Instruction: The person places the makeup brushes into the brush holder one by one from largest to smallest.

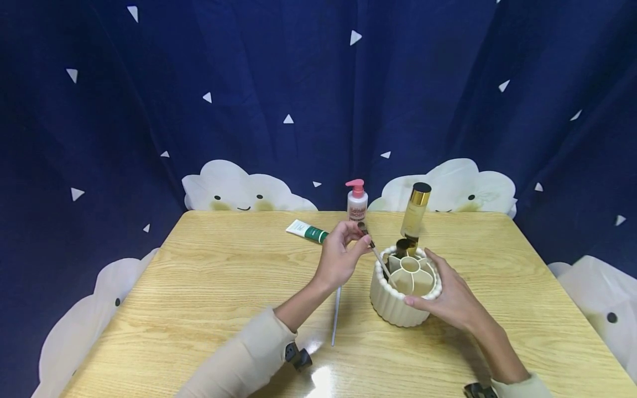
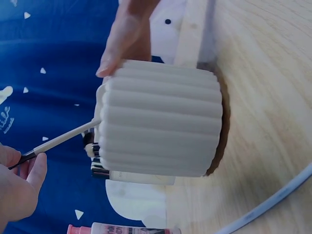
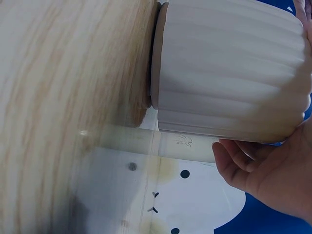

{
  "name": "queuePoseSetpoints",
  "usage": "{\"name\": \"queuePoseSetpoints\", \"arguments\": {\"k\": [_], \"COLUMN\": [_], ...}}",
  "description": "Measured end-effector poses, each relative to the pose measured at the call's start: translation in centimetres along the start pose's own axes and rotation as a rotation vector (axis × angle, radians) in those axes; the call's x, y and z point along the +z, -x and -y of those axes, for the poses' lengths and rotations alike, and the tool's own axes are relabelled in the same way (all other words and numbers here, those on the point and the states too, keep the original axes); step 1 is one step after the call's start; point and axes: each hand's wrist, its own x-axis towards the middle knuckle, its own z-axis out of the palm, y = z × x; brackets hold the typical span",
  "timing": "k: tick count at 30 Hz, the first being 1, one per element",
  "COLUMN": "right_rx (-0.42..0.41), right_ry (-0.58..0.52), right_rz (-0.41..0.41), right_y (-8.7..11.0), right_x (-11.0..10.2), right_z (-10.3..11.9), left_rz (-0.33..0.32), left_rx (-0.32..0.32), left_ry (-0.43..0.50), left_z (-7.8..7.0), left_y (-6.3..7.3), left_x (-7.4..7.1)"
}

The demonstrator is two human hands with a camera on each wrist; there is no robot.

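A cream ribbed organizer with a beaded rim and petal-shaped compartments stands on the table. My left hand pinches a makeup brush near its dark end. The brush slants, its pale handle reaching over the rim into a compartment at the organizer's left side; its lower tip is hidden in the left wrist view. With thumb on the near rim and fingers at the far side, my right hand holds the organizer. Another dark-headed brush stands inside at the back.
Behind the organizer stands a gold-capped bottle. A pink-pump bottle is at the table's back edge. A green and white tube lies beyond my left hand. One thin pale stick lies left of the organizer.
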Motion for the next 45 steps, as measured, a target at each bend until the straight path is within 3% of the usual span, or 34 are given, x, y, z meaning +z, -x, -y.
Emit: {"name": "queuePoseSetpoints", "arguments": {"k": [9,18,31,40,45], "right_rx": [0.003,0.006,0.006,0.004,0.007], "right_ry": [-0.014,-0.034,-0.028,-0.029,-0.026], "right_rz": [0.003,0.006,0.007,0.005,0.004], "right_y": [-0.1,-0.1,0.0,0.0,0.0], "right_x": [0.2,-0.1,-0.1,-0.1,0.0], "right_z": [-0.3,-0.1,0.1,0.1,0.0], "left_rz": [0.023,0.099,0.098,0.115,0.122], "left_rx": [0.032,0.047,-0.010,0.090,0.094], "left_ry": [-0.155,-0.121,-0.186,-0.371,-0.417], "left_z": [1.2,2.2,3.2,3.6,3.7], "left_y": [0.7,1.4,2.1,2.3,2.4], "left_x": [0.6,1.3,1.6,1.4,1.3]}}
